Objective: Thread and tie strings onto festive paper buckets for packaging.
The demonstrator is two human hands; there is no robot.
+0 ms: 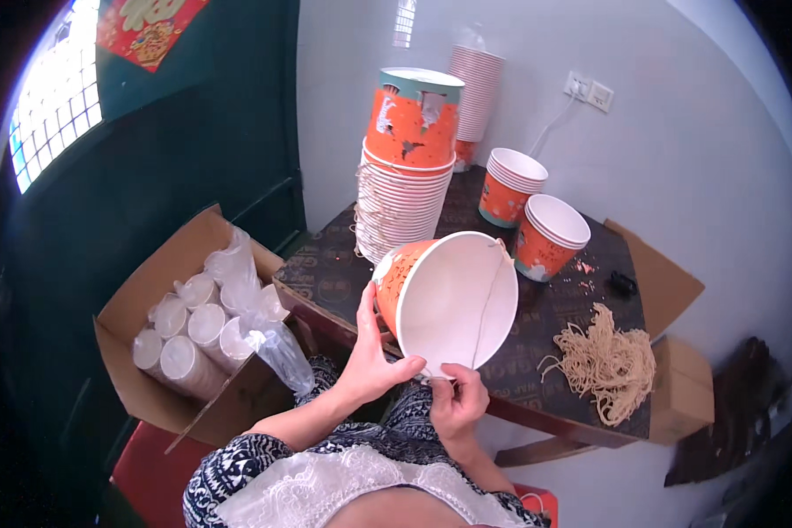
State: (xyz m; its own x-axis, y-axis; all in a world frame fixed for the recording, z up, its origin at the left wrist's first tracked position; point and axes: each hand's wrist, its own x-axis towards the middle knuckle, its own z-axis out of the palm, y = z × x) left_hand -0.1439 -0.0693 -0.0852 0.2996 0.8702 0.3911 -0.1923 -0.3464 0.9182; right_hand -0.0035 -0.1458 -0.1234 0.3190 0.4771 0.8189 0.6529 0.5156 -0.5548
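A large paper bucket (pixel 453 304), orange outside and white inside, is tilted with its mouth toward me over my lap. My left hand (pixel 367 356) grips it from the left, fingers along the outer wall and thumb by the lower rim. A thin beige string (pixel 487 319) runs from the far rim across the mouth to the near rim. There my right hand (pixel 458 405) is closed in a pinch on the string's end, close to my left thumb. On the table's right side lies a loose heap of similar beige string (pixel 603 365).
A tall stack of upside-down buckets (pixel 400 198), with strings hanging, stands behind. Two short bucket stacks (pixel 512 187) (pixel 552 236) and a taller wrapped stack (pixel 475 92) are farther back on the dark table (pixel 326 273). Left, a cardboard box (pixel 123 352) holds several bagged stacks.
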